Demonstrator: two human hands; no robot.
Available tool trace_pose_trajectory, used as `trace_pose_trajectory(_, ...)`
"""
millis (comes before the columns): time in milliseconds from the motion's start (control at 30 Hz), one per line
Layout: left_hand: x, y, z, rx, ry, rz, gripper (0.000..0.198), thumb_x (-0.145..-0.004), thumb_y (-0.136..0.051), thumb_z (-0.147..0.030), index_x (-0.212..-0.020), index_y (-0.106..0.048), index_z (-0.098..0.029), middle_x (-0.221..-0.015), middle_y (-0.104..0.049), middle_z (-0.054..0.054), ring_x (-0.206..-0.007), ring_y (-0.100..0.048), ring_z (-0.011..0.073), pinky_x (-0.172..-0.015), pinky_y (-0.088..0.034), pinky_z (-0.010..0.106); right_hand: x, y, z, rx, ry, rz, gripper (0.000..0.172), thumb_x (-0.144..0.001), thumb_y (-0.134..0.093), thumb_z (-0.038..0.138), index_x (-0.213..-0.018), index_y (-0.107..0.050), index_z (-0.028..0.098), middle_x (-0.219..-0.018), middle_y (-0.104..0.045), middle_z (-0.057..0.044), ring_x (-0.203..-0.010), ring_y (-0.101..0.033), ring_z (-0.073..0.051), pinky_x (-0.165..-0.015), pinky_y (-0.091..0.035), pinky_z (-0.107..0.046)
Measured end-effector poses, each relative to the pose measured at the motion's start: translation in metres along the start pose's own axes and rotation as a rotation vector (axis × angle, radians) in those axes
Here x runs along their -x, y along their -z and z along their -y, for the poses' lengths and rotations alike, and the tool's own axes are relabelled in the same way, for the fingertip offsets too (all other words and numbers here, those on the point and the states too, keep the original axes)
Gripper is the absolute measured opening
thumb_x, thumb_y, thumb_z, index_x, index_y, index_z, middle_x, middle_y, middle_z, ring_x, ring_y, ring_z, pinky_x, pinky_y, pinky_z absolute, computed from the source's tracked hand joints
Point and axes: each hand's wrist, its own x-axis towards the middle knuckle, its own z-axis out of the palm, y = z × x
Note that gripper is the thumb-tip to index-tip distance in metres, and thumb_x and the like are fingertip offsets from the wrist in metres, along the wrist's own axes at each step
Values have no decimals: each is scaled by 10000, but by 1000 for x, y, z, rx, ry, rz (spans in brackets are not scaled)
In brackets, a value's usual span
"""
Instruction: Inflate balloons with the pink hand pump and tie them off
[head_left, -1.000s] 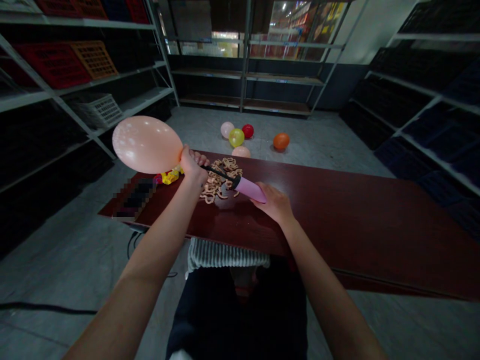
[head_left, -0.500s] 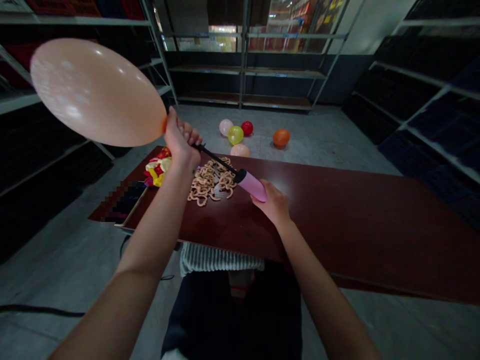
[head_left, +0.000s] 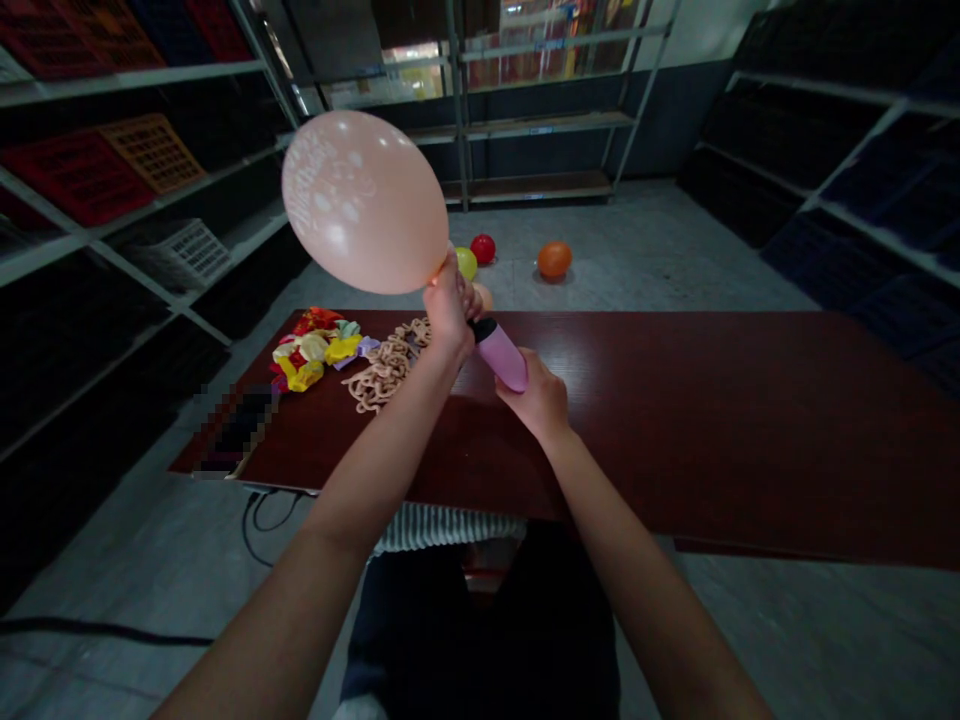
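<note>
My left hand is shut around the neck of an inflated peach balloon, which has white printing and stands up and to the left of the fist. The same hand hides the pump's nozzle and the balloon's mouth. My right hand grips the lower end of a pink hand pump with a black top, close to my left hand. Both hands are above a dark red wooden table.
On the table lie a heap of curled peach strips and a pile of limp multicoloured balloons. A dark pixelated patch covers the table's left corner. Red and orange balloons rest on the floor beyond, among metal shelves holding crates.
The balloon has swung from far left to a more upright position and looks smaller in view. My left hand has moved right, closer to the pump, hiding the black tube.
</note>
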Motion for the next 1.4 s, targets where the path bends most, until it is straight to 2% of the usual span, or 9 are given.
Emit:
trace_pose_trajectory(133,-2,13,6,10,13,-2,514,-994,-583,-392,-623,-275,-213,-428,-166,-83,-308,-167,54,-350,-138,244,0,1,0,41,10,5,486,-831,-675,364,-1279,-579,201,-1094,-748,-102,-928,-727,-289,-737,-549,-377)
trace_pose_trajectory(367,-9,57,-12,90,-16,-108,536,-987,-587,-366,-599,-251,-214,-407,-202,-80,-319,-191,68,-354,-188,244,1,3,11,95,157,94,422,-861,-669,369,-1254,-604,229,-1134,-743,-79,-942,-718,-256,-738,-531,-333)
trace_pose_trajectory(467,-10,76,-23,153,-35,-155,536,-1001,-569,-366,-599,-252,-209,-417,-209,-79,-325,-201,66,-370,-196,243,2,4,16,148,222,129,388,-877,-661,360,-1236,-614,218,-1088,-748,-79,-930,-716,-244,-730,-517,-315)
trace_pose_trajectory(600,-13,97,-44,204,-48,-188,517,-1033,-488,-320,-593,-241,-206,-422,-213,-72,-332,-202,71,-377,-191,242,4,4,18,221,271,146,394,-870,-679,343,-1237,-615,216,-1048,-752,-70,-911,-719,-240,-724,-511,-308)
trace_pose_trajectory(900,-26,134,-116,226,-116,-202,557,-986,-573,-365,-582,-223,-208,-421,-205,-70,-321,-195,75,-376,-192,267,7,3,21,213,345,168,391,-873,-677,332,-1242,-609,222,-1036,-751,-62,-907,-725,-237,-763,-542,-327)
trace_pose_trajectory(1000,-26,126,-130,203,-171,-171,558,-975,-594,-377,-582,-234,-211,-420,-209,-67,-323,-196,76,-382,-180,282,6,2,21,157,351,178,424,-878,-664,346,-1275,-583,220,-1085,-746,-68,-944,-727,-244,-785,-559,-344)
trace_pose_trajectory(1100,-20,102,-129,178,-232,-108,555,-997,-569,-397,-589,-243,-210,-420,-215,-63,-332,-195,74,-391,-167,290,5,1,15,96,320,127,439,-869,-670,348,-1273,-578,204,-1124,-741,-82,-975,-729,-251,-808,-566,-354)
trace_pose_trajectory(1233,-14,59,-114,126,-291,-27,551,-1035,-505,-453,-611,-248,-212,-433,-203,-64,-347,-183,69,-409,-143,287,4,1,3,90,192,27,482,-806,-718,341,-1247,-594,191,-1097,-750,-96,-940,-732,-272,-790,-565,-374)
trace_pose_trajectory(1400,-14,17,-82,13,-293,41,568,-988,-567,-539,-637,-250,-225,-480,-163,-75,-374,-165,64,-432,-158,282,3,0,-1,61,54,-9,466,-780,-723,366,-1203,-607,208,-1042,-755,-81,-875,-727,-275,-725,-541,-363)
